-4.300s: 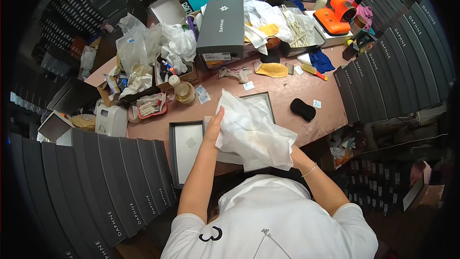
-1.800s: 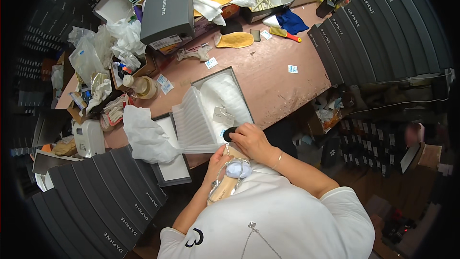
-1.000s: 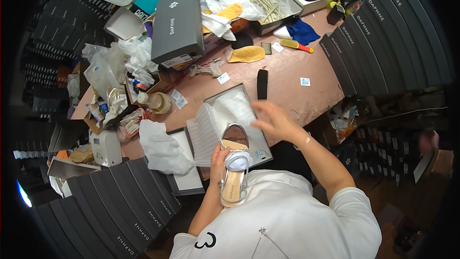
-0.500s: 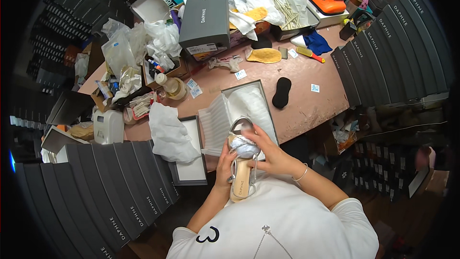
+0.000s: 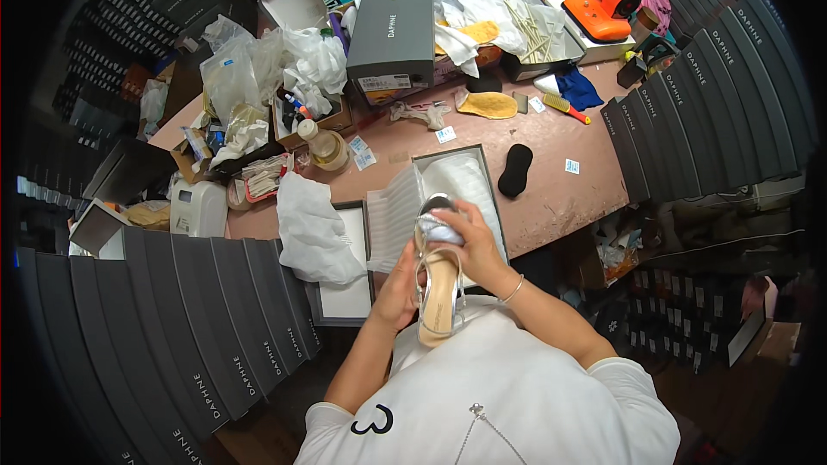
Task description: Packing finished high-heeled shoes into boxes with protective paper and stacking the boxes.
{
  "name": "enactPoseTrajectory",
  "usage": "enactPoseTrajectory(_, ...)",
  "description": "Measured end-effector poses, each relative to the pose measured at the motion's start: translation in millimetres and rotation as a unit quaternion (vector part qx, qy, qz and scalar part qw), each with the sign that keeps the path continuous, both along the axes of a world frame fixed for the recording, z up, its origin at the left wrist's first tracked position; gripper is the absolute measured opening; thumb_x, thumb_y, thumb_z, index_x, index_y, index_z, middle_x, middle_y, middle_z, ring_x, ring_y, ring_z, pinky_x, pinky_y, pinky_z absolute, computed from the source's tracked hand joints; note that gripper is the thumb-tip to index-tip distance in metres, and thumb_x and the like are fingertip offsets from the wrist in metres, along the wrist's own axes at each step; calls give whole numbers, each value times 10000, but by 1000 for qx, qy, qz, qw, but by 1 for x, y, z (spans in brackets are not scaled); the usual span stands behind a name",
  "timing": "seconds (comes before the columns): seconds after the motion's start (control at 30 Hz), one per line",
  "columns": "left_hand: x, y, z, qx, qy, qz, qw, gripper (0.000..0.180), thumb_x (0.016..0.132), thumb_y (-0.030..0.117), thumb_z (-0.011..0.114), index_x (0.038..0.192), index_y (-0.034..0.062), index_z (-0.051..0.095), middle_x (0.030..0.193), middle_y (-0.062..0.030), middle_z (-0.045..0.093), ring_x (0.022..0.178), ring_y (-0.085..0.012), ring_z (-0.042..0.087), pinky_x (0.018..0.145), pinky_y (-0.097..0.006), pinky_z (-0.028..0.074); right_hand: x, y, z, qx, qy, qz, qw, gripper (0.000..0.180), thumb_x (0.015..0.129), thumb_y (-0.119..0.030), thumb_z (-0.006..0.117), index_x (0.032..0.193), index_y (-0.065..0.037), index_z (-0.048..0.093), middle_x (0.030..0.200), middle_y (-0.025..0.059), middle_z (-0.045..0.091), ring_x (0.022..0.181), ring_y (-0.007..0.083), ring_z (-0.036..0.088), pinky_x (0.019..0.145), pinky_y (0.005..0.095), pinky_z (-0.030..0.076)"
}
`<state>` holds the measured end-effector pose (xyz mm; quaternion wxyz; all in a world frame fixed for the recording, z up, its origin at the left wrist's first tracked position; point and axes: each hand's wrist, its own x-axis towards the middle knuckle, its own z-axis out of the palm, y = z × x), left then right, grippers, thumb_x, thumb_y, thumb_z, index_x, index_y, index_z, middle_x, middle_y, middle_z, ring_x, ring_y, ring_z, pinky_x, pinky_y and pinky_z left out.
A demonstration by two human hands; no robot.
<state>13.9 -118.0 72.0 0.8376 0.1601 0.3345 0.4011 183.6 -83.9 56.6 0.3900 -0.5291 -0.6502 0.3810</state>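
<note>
Resting between half-closed fingers, the silver sandal is pointing its toe toward the open box at the desk's near edge. The left hand is gripping the sandal's left side; the right hand is curling over the stuffed toe end. The heel end is projecting past the fingers.

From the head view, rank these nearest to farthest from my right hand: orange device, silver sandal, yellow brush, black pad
From your right hand:
1. Silver sandal, in its grasp.
2. Black pad, ahead and slightly right.
3. Yellow brush, farther up and right.
4. Orange device, far back, right.
</note>
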Motion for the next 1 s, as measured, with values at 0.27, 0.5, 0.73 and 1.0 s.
enactPoseTrajectory(0.27, 9, 6, -18, -72, -39, 55, 995, 362, 980, 325, 498, 1245, 78, 493, 946, -97, 603, 725, -142, 601, 584, -259, 521, 8, 30, 46, -104, 135, 67, 983, 590, 805, -120, 707, 1337, -74, 457, 1312, 131, 444, 1074, 219, 550, 836, 322, 494)
enactPoseTrajectory(0.5, -2, 11, -20, -157, -167, 25, 973, 417, 958, 366, 535, 1070, -34, 559, 822, -72, 561, 586, -109, 516, 462, -204, 459, 37, -19, 60, -85, 64, 185, 977, 260, 813, -142, 724, 1008, -3, 623, 928, 73, 634, 861, 164, 597, 764, 291, 486)
enactPoseTrajectory(0.73, 8, 4, -15, -155, -272, -19, 949, 410, 951, 343, 530, 1011, -60, 573, 705, -73, 538, 592, -138, 544, 588, -297, 518, 26, -34, 72, -110, 129, 216, 962, 281, 786, -125, 746, 997, 16, 625, 1128, 100, 665, 817, 168, 640, 764, 273, 529)
enactPoseTrajectory(1.0, 10, 5, -14, -89, -105, 44, 989, 478, 972, 409, 452, 1193, -9, 516, 945, -114, 607, 760, -217, 628, 762, -368, 528, 21, -32, 70, -84, 85, 191, 974, 197, 838, -58, 686, 1000, 25, 609, 947, 72, 673, 743, 130, 633, 702, 236, 521)
